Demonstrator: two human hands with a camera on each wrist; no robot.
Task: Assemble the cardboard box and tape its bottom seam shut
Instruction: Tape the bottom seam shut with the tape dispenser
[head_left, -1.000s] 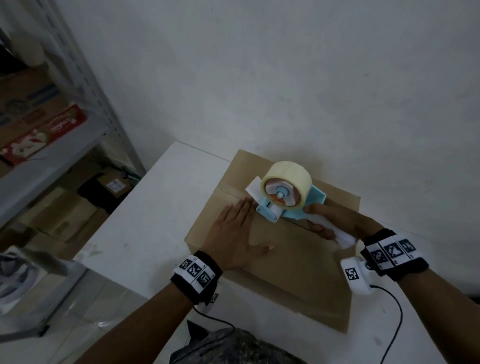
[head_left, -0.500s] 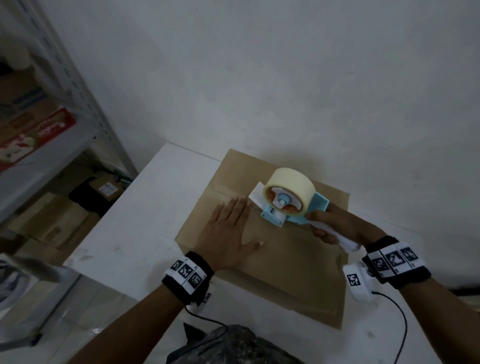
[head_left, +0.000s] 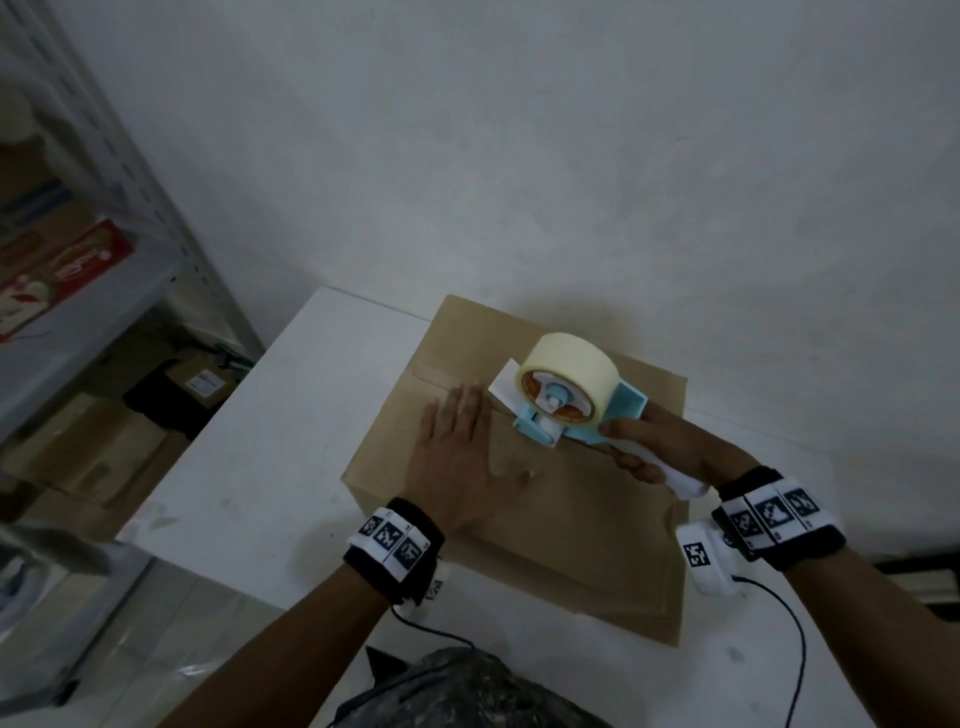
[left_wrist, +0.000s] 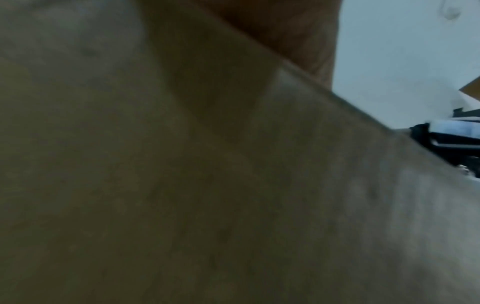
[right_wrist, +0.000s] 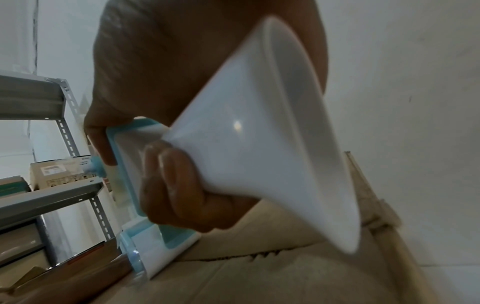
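A brown cardboard box (head_left: 597, 535) lies on the white table (head_left: 249, 467) with its closed flaps facing up. My left hand (head_left: 462, 457) presses flat on the near flap, fingers straight, beside the centre seam. My right hand (head_left: 665, 447) grips the white handle (right_wrist: 259, 144) of a light-blue tape dispenser (head_left: 569, 389) carrying a cream tape roll. The dispenser's front end sits on the seam, just right of my left fingertips. The left wrist view shows only blurred cardboard (left_wrist: 182, 185). The right wrist view shows my fingers curled round the handle above the box (right_wrist: 285, 277).
A grey metal shelf rack (head_left: 104, 291) with cartons stands to the left of the table. The white wall (head_left: 571, 156) is right behind the box. Cables run from both wristbands over the near table edge. A dark bag (head_left: 467, 691) lies at the front.
The dispenser has slid a little along the seam towards my right. My left hand stays flat on the flap. The head view has shifted slightly.
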